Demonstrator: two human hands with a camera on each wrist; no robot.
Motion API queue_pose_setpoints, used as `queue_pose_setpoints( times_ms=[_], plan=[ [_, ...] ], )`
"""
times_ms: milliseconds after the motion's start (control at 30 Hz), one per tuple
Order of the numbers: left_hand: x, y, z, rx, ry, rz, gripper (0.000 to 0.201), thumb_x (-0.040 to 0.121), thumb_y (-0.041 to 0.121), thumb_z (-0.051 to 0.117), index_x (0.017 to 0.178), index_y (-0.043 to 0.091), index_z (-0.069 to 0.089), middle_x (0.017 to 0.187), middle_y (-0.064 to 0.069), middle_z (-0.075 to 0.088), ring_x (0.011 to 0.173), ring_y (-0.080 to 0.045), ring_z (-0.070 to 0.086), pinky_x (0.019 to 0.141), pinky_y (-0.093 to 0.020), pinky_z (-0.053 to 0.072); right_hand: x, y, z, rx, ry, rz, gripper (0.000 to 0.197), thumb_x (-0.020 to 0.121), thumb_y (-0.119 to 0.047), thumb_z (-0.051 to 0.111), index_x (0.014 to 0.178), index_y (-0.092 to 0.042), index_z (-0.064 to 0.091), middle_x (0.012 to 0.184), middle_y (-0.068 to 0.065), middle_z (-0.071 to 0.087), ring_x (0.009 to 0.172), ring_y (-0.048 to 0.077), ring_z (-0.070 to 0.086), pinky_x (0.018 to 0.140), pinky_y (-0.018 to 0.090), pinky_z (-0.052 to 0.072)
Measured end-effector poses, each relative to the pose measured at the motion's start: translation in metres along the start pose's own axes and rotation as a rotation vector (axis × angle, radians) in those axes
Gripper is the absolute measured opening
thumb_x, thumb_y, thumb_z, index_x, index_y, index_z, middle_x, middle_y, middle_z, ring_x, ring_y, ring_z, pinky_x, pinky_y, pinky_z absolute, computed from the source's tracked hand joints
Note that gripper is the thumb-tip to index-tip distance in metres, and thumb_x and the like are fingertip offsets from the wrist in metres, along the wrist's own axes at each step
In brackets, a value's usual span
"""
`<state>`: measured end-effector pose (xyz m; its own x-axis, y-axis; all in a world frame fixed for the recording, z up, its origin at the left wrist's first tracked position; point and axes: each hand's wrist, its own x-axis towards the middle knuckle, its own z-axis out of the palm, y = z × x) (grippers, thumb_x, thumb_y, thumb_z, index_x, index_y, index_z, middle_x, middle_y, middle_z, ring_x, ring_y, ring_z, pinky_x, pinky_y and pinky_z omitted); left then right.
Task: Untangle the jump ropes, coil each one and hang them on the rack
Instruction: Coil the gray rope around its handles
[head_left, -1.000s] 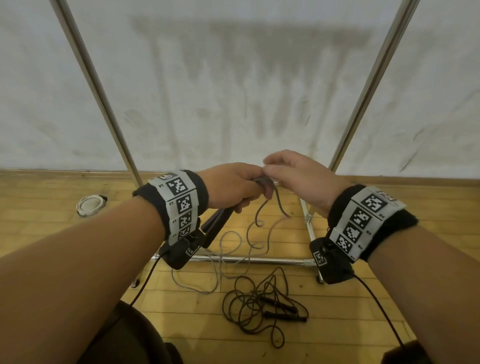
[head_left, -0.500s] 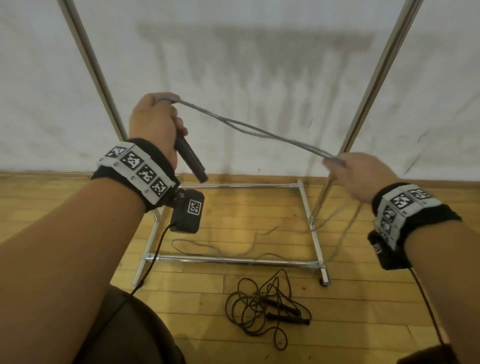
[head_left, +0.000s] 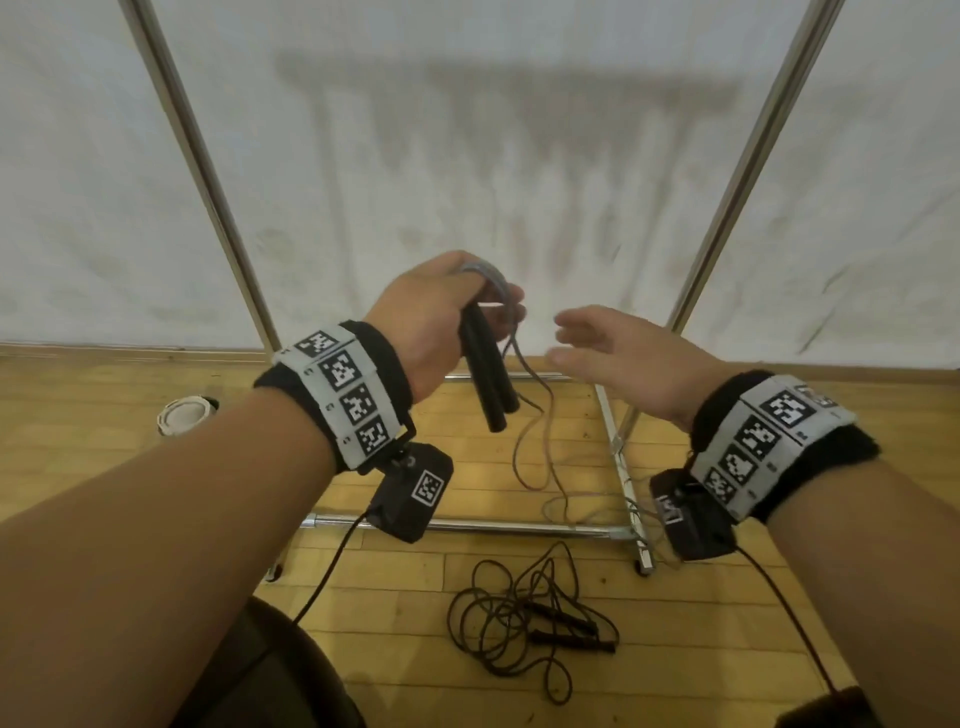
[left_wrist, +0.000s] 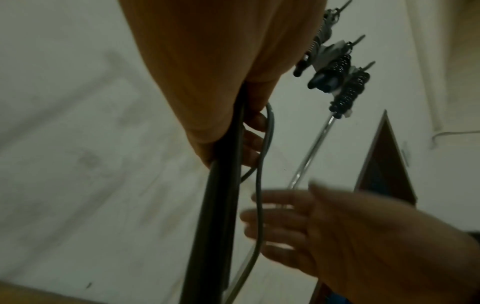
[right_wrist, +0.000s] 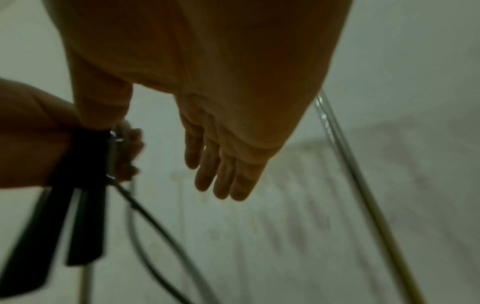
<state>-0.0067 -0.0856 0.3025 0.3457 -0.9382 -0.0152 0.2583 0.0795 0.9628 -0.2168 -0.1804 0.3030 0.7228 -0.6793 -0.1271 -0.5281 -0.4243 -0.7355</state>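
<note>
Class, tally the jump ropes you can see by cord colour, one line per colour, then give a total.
Grey cord, black handles held in the left hand: grey jump rope: 1
Dark cord, lying tangled on the floor: dark jump rope: 1
Total: 2

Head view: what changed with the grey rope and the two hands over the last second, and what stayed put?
The right hand let go of the grey jump rope it had stretched out to the right half a second ago, and now hovers open beside it. The left hand came down toward the middle, still gripping both black handles, with rope looped over its fingers. The tangled dark jump rope on the wooden floor and the metal rack stayed put.
</note>
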Motion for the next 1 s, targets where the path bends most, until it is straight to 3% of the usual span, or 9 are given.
queue_pose_setpoints(
  times_ms=[100, 267, 400, 467, 600, 700, 767, 867, 1000],
  plan=[
    [-0.006, -0.001, 0.013, 0.036, -0.105, -0.007, 0.02, 0.098, 0.012, 0.053, 0.099, 0.006, 0.072, 0.112, -0.025, 0.075, 0.11, -0.045, 0.072, 0.104, -0.054, 0.056, 0.002, -0.017, 0.018, 0.162, 0.049, -0.08, 0.057, 0.096, -0.059, 0.059, 0.144, -0.029, 0.051, 0.137, -0.014, 0.062, 0.123, 0.002, 0.058, 0.11, 0.035, 0.042],
    [-0.013, 0.004, 0.025, -0.01, -0.08, -0.015, 0.027, 0.109, 0.005, 0.041, 0.102, 0.003, 0.067, 0.107, -0.024, 0.074, 0.106, -0.04, 0.072, 0.106, -0.059, 0.054, 0.004, -0.015, 0.043, 0.38, 0.027, -0.021, 0.037, 0.097, -0.055, 0.06, 0.118, -0.026, 0.067, 0.107, 0.004, 0.078, 0.101, 0.024, 0.074, 0.097, 0.048, 0.056],
    [-0.012, 0.009, 0.029, -0.121, 0.07, 0.037, 0.027, 0.109, 0.001, 0.04, 0.102, 0.001, 0.066, 0.093, -0.018, 0.076, 0.098, -0.035, 0.077, 0.094, -0.047, 0.063, 0.007, -0.012, 0.052, 0.503, 0.05, 0.042, 0.054, 0.099, -0.058, 0.054, 0.109, -0.007, 0.069, 0.08, 0.008, 0.077, 0.07, 0.024, 0.075, 0.068, 0.033, 0.064],
    [-0.009, 0.011, 0.032, -0.205, 0.167, 0.058, 0.025, 0.11, 0.002, 0.04, 0.104, -0.001, 0.065, 0.088, -0.016, 0.075, 0.092, -0.033, 0.078, 0.091, -0.045, 0.064, 0.008, -0.011, 0.056, 0.474, 0.054, 0.07, 0.063, 0.098, -0.065, 0.049, 0.104, -0.006, 0.07, 0.075, 0.007, 0.075, 0.065, 0.024, 0.073, 0.062, 0.03, 0.061],
    [-0.002, 0.012, 0.037, -0.345, 0.292, 0.078, 0.023, 0.112, 0.006, 0.041, 0.108, 0.0, 0.063, 0.083, -0.015, 0.074, 0.086, -0.032, 0.078, 0.092, -0.048, 0.064, 0.009, -0.01, 0.061, 0.624, 0.034, 0.114, 0.06, 0.098, -0.065, 0.048, 0.107, -0.008, 0.063, 0.071, 0.012, 0.071, 0.059, 0.03, 0.069, 0.063, 0.04, 0.062],
    [0.003, 0.01, 0.036, -0.364, 0.294, 0.093, 0.02, 0.112, 0.007, 0.044, 0.106, 0.001, 0.062, 0.083, -0.015, 0.074, 0.086, -0.032, 0.078, 0.091, -0.047, 0.064, 0.013, -0.01, 0.059, 0.667, 0.153, 0.095, 0.05, 0.1, -0.06, 0.051, 0.11, -0.012, 0.063, 0.062, 0.002, 0.061, 0.044, 0.018, 0.053, 0.05, 0.033, 0.05],
    [0.006, 0.007, 0.029, -0.26, 0.218, 0.13, 0.019, 0.111, 0.006, 0.045, 0.102, 0.001, 0.062, 0.084, -0.014, 0.074, 0.083, -0.029, 0.076, 0.087, -0.042, 0.064, 0.016, -0.007, 0.054, 0.703, 0.241, 0.084, 0.05, 0.098, -0.058, 0.055, 0.11, -0.01, 0.063, 0.06, 0.0, 0.053, 0.042, 0.012, 0.043, 0.045, 0.031, 0.041],
    [0.005, 0.005, 0.011, 0.009, 0.056, 0.145, 0.016, 0.106, 0.007, 0.055, 0.096, 0.007, 0.067, 0.093, -0.015, 0.076, 0.093, -0.029, 0.076, 0.083, -0.036, 0.061, 0.017, -0.001, 0.04, 0.669, 0.309, 0.076, 0.049, 0.096, -0.057, 0.059, 0.105, -0.009, 0.063, 0.059, -0.004, 0.046, 0.045, 0.01, 0.038, 0.043, 0.028, 0.034],
    [0.001, 0.007, -0.016, 0.386, -0.078, 0.054, 0.016, 0.097, 0.017, 0.074, 0.081, 0.013, 0.072, 0.104, -0.017, 0.079, 0.103, -0.037, 0.075, 0.093, -0.046, 0.062, 0.014, 0.01, 0.024, 0.416, 0.245, 0.047, 0.047, 0.098, -0.055, 0.059, 0.093, -0.008, 0.06, 0.05, -0.011, 0.044, 0.044, 0.013, 0.036, 0.043, 0.029, 0.03]
  ],
)
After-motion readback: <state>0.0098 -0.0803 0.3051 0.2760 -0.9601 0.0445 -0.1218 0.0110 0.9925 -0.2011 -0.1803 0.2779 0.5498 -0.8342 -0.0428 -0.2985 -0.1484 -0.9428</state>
